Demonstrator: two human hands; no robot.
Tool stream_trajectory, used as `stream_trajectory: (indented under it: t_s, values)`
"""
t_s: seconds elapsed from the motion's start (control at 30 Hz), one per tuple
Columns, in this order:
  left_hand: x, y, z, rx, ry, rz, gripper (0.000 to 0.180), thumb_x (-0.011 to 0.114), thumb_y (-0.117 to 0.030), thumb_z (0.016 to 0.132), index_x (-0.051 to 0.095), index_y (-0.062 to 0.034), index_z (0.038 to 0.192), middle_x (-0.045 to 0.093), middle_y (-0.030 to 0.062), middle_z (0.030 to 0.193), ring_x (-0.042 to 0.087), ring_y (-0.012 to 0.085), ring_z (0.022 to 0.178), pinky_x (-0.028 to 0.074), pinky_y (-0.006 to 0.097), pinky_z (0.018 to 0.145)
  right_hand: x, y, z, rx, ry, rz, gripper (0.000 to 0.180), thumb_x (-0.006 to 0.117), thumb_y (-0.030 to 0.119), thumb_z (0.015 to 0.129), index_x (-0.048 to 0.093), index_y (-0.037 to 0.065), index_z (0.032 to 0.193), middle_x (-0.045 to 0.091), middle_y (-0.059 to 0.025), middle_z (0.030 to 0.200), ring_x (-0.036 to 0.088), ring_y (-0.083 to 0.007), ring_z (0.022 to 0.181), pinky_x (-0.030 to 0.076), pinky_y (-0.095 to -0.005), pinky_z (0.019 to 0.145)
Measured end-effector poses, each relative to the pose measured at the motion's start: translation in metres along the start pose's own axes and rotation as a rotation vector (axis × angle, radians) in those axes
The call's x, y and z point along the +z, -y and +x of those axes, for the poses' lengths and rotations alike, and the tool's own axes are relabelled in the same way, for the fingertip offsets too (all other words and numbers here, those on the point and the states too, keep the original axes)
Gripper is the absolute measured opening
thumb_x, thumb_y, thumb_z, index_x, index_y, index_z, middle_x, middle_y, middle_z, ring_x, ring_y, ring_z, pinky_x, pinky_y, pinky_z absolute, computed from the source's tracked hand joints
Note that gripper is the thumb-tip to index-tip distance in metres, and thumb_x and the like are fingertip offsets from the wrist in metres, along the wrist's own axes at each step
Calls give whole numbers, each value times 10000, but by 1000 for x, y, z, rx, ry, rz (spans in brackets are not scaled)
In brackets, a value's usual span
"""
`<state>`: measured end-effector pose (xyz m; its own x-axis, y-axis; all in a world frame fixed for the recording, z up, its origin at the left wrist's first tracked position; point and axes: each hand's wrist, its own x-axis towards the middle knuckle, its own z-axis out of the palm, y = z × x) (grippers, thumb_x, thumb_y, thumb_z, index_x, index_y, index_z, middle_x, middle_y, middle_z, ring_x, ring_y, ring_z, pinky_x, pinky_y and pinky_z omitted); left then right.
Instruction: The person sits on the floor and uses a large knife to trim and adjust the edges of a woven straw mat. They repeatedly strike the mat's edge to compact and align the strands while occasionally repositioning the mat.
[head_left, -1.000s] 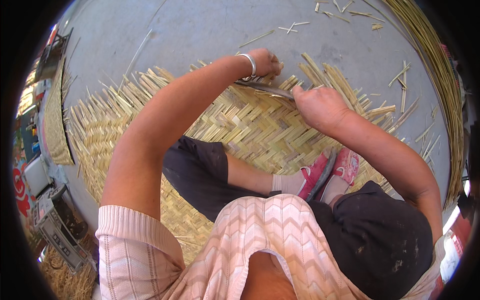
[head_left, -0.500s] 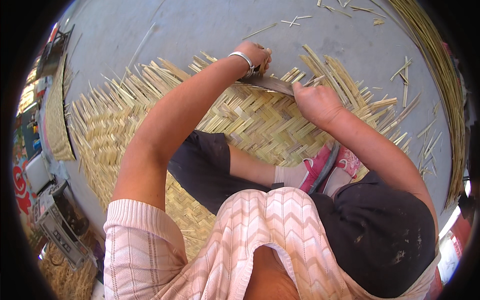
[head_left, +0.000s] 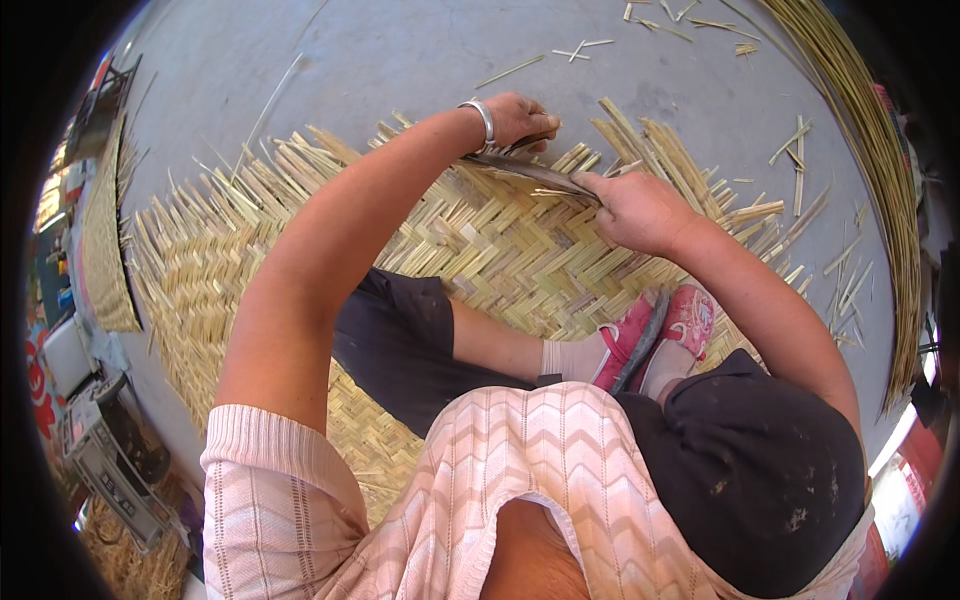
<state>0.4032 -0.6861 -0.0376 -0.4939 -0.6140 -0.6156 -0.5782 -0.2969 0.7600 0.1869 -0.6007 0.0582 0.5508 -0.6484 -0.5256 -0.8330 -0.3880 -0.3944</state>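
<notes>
A large mat of woven reed strips (head_left: 520, 240) lies spread under my legs, its far edge bristling with loose strip ends. My right hand (head_left: 645, 212) is closed round the right end of a long, flat grey blade (head_left: 535, 178), thumb along its top. The blade lies slantwise over the mat's far edge, its left end reaching below my left wrist. Just beyond that edge, my left hand (head_left: 525, 122), with a silver bangle (head_left: 485, 122) on the wrist, has its fingers curled in. Something dark shows beneath these fingers; I cannot make out what they hold.
Cut strip pieces (head_left: 800, 165) litter the grey floor (head_left: 400, 60) beyond and right of the mat. A long bundle of thin reeds (head_left: 885, 200) curves along the right. At left are another woven mat (head_left: 100, 240) and a grey boxy device (head_left: 110, 465). My pink shoes (head_left: 630, 345) rest on the mat.
My left hand has turned slightly, its fingers now pointing more to the right. My right hand and the blade end have shifted a little nearer to me. The whole view has moved slightly.
</notes>
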Motion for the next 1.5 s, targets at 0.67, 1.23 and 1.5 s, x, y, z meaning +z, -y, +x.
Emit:
stream_trajectory:
  t_s: [0.67, 1.23, 1.5]
  values:
    - [-178, -75, -5, 281, -807, 262, 838, 591, -605, 875, 469, 94, 1321, 611, 251, 1224, 590, 326, 1126, 477, 373, 937, -4, -18, 25, 166, 98, 108, 236, 566, 62, 775, 664, 8, 983, 665, -172, 799, 672, -289, 753, 527, -408, 658]
    - [-152, 26, -10, -245, -445, 193, 625, 515, -603, 920, 601, -86, 1260, 681, 55, 1168, 652, 163, 1063, 507, 351, 840, -80, -42, 118, 164, 513, 577, 320, 730, 329, 866, 606, 34, 855, 401, 16, 495, 396, -98, 389, 340, -279, 374]
    - [-107, 0, 2, -322, -181, 609, 547, 565, -529, 918, 710, -18, 1048, 714, 88, 990, 655, 255, 899, 499, 420, 834, -91, -34, 109, 60, 504, 456, 301, 702, 288, 876, 601, 6, 898, 430, -4, 495, 445, -112, 401, 374, -290, 388]
